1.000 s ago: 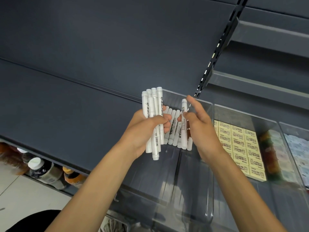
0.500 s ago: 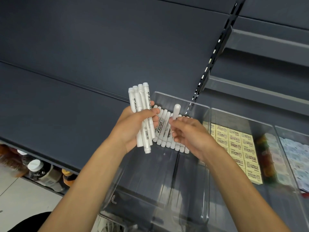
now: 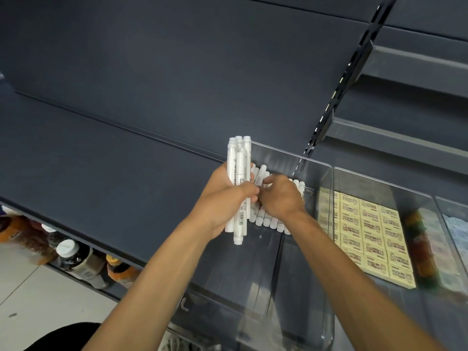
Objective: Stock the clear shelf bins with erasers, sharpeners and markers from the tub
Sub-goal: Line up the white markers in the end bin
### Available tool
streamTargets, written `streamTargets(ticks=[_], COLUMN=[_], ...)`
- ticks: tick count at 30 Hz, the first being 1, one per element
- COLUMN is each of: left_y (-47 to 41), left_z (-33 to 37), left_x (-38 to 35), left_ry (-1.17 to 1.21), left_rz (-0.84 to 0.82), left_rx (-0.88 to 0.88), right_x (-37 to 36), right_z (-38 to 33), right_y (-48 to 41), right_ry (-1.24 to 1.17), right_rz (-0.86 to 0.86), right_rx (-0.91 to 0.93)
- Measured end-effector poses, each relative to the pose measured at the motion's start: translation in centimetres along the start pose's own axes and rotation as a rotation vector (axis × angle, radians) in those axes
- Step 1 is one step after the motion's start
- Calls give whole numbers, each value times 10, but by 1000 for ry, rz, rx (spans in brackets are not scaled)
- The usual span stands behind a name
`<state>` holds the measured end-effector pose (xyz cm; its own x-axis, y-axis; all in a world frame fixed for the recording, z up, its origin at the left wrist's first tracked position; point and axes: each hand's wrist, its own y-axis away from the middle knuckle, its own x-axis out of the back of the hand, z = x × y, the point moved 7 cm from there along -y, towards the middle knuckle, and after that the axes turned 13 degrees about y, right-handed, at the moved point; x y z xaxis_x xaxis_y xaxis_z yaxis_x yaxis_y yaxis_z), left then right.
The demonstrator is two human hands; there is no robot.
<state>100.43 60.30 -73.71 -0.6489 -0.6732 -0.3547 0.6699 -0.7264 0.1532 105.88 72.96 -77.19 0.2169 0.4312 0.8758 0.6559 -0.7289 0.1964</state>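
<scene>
Left hand [image 3: 222, 201] is wrapped round a bundle of white plastic markers [image 3: 239, 171], long axes pointing away from the body, just left of the row of like markers [image 3: 268, 221] laid in the clear plastic shelf bin [image 3: 316, 173]. Right hand [image 3: 283, 198], nearer that row, is set against the bundle with fingers curled; whether a marker is pinched cannot be told.

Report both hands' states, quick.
Left hand: grips bundle of white plastic markers.
Right hand: fingers pinch a single white marker in the clear plastic bin.
</scene>
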Motion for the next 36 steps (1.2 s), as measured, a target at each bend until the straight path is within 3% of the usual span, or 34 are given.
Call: streamTargets(ticks=[6, 10, 18, 26, 36], left_y=[-1, -1, 0, 2, 2], left_z=[-4, -2, 0, -4, -2], left_x=[-8, -7, 2, -6, -3], left_ry=[17, 43, 67, -6, 52], left_rz=[-52, -31, 73, -67, 41], left_rx=[-9, -24, -88, -41, -33], right_x=[-10, 3, 27, 27, 34], right_z=[0, 1, -4, 0, 2], right_y=[-5, 7, 63, 73, 68], right_ry=[-160, -209, -664, -684, -782], right_rz=[-97, -24, 76, 52, -32], right_rx=[64, 117, 205, 211, 159])
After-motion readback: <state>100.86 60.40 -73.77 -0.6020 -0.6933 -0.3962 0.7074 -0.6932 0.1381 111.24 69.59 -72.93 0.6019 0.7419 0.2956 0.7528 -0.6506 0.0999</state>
